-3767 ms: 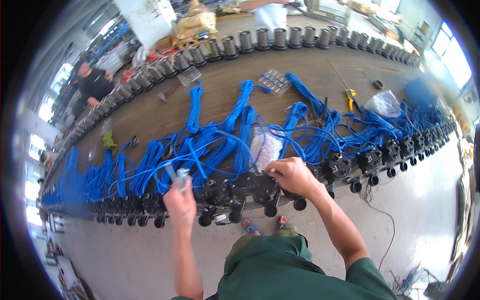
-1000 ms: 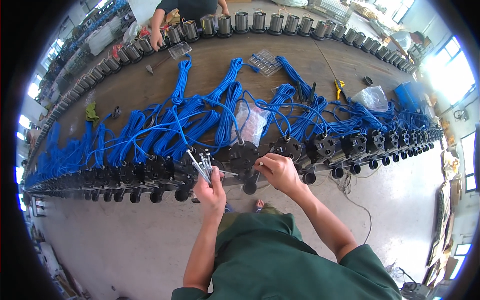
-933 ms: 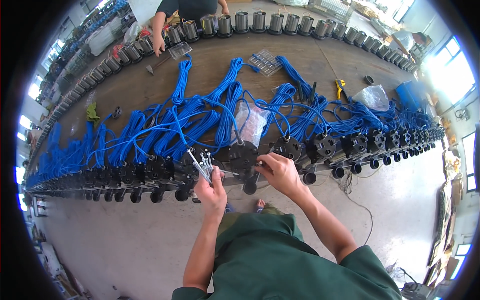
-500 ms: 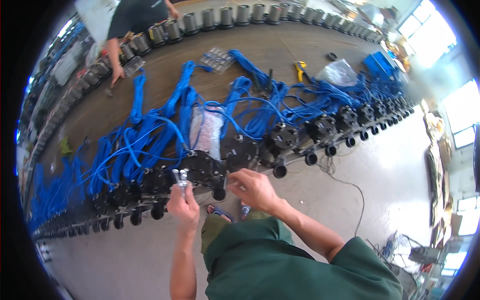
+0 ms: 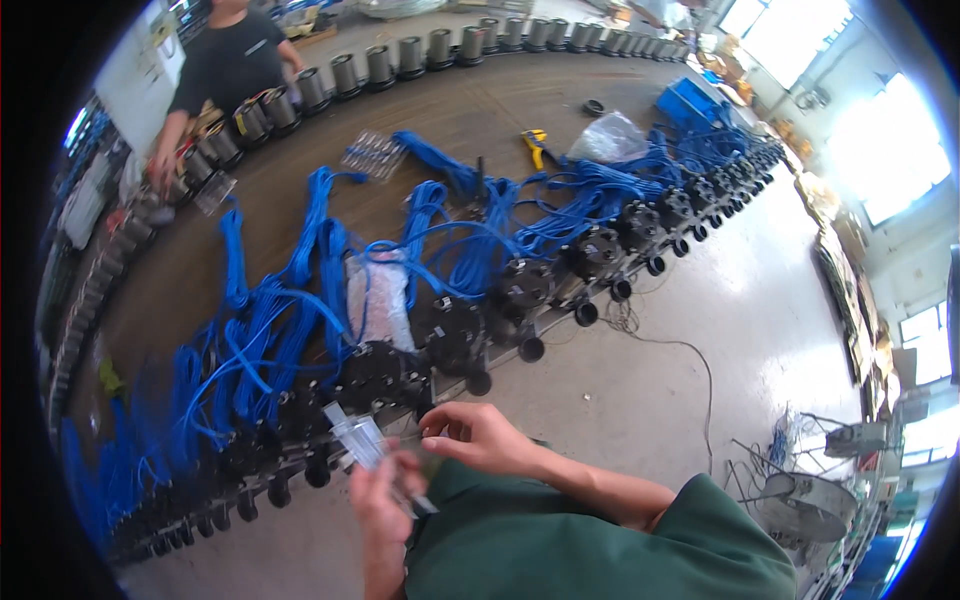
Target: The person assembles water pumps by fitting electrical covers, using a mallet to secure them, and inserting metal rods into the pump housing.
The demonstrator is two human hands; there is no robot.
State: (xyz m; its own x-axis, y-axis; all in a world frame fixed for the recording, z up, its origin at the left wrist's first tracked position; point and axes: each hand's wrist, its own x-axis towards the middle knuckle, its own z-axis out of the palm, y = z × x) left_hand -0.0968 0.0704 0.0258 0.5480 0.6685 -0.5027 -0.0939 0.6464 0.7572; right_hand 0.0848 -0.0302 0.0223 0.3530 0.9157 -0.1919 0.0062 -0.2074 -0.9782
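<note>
My left hand [image 5: 381,502] is closed around a silvery, partly see-through bundle [image 5: 357,436]; motion blurs it, so its exact kind cannot be told. One end of it points up toward the row of parts, and a bit sticks out below the fingers. Close by on its right, my right hand [image 5: 488,440] has its fingers curled toward the thumb; whatever they hold, if anything, is too small to make out. Both hands are in front of my body, just short of a round black housing [image 5: 452,335] with a short pipe opening, one of a row along the bench edge.
Blue cable coils [image 5: 480,255] lie behind the housings. On the brown bench [image 5: 330,105] are a bubble-wrap packet [image 5: 380,300], a yellow-handled tool [image 5: 536,146], a clear bag [image 5: 608,138] and a blue bin [image 5: 690,103]. Metal cylinders [image 5: 410,57] line the far edge, near a co-worker [image 5: 232,65].
Both my hands have drawn back from the housings toward my body and closer together. The view has shifted rightward. The co-worker's hand has moved from the bench top to the cylinders.
</note>
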